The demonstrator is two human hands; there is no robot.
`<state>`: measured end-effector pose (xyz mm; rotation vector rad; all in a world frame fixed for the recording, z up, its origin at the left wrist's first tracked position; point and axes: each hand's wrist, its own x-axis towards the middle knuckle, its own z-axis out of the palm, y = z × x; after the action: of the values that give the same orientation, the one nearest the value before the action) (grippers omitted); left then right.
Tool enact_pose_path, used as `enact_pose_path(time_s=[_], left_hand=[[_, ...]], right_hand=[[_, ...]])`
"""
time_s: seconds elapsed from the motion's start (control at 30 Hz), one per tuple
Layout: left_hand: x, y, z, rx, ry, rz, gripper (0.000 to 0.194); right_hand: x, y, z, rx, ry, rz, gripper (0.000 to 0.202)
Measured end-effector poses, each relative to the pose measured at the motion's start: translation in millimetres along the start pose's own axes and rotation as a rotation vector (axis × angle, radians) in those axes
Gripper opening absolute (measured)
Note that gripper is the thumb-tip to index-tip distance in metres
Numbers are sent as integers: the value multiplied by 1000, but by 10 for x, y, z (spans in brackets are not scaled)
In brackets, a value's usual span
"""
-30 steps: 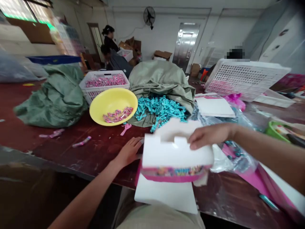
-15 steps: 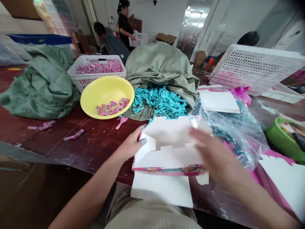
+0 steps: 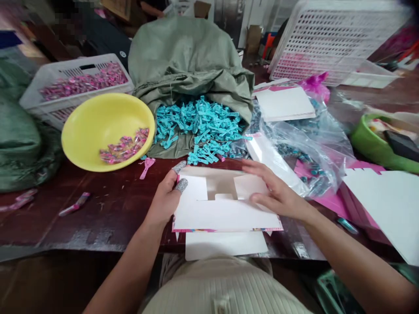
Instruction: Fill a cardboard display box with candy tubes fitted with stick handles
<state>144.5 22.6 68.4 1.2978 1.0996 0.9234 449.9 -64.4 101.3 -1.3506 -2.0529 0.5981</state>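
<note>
A cardboard box [image 3: 225, 216], white inside with a pink printed edge, lies at the table's front edge, its top open and one flap hanging toward me. My left hand [image 3: 166, 194] grips the box's left end, with grey coverings on thumb and forefinger. Over the right end is my right hand [image 3: 275, 189], fingers stretched apart, the thumb by a folded-in side flap [image 3: 247, 186]. Just behind the box, a heap of turquoise plastic pieces [image 3: 203, 124] spills from a green cloth sack [image 3: 190, 48]. One pink piece [image 3: 147, 168] of similar shape lies beside it.
A yellow bowl [image 3: 78, 126] and a white crate [image 3: 29, 98], both with small pink items, stand at the left. White card sheets [image 3: 284, 104], plastic bags [image 3: 330, 144] and a green container [image 3: 363, 141] crowd the right. A white basket [image 3: 330, 39] leans behind.
The right side flap is now folded inward, and my right hand has spread over that end. The box sits lower and flatter. The view has tilted down.
</note>
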Motion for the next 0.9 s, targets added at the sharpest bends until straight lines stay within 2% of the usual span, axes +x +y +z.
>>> enact_pose_path(time_s=[0.03, 0.1, 0.17, 0.2, 0.23, 0.27, 0.3, 0.37, 0.4, 0.43, 0.47, 0.5, 0.57, 0.67, 0.73, 0.9], left_hand=[[-13, -1, 4, 9, 12, 15, 56], [-115, 13, 13, 58, 94, 103, 50], [-370, 28, 9, 103, 340, 283, 40], [-556, 24, -1, 116, 474, 376, 32], [-768, 9, -14, 124, 557, 434, 25], [-990, -19, -27, 128, 535, 427, 25], [-1200, -58, -33, 126, 382, 331, 32], [-1515, -154, -7, 29, -24, -78, 45], [-1596, -197, 32, -85, -133, -265, 47], [-1624, -229, 88, -225, -160, -400, 50], [-1604, -243, 158, -377, -120, -468, 55], [-1549, -238, 239, -512, -53, -485, 61], [-1392, -170, 418, -671, 33, -433, 65], [-1202, -41, 660, -726, 82, -309, 57], [-1142, -24, 759, -720, 98, -247, 55], [-1153, -94, 824, -700, 72, -251, 60]], right_hand=[[25, -38, -23, -5, -32, -65, 45], [121, -85, 11, -128, -74, -89, 38], [231, -110, 145, -352, -94, -23, 33], [274, -122, 228, -467, -102, 9, 30], [304, -134, 308, -565, -111, 29, 28], [319, -147, 375, -642, -118, 35, 26], [319, -163, 425, -694, -122, 34, 26], [288, -201, 467, -730, -109, 16, 29], [263, -224, 464, -725, -101, 3, 32], [235, -249, 452, -711, -95, -11, 33], [205, -277, 433, -690, -89, -29, 33], [174, -309, 412, -663, -85, -48, 32], [114, -374, 369, -631, -64, -67, 29], [38, -427, 315, -682, 9, 7, 25], [1, -417, 291, -710, 20, 68, 24], [-70, -425, 320, -692, -23, 143, 36]])
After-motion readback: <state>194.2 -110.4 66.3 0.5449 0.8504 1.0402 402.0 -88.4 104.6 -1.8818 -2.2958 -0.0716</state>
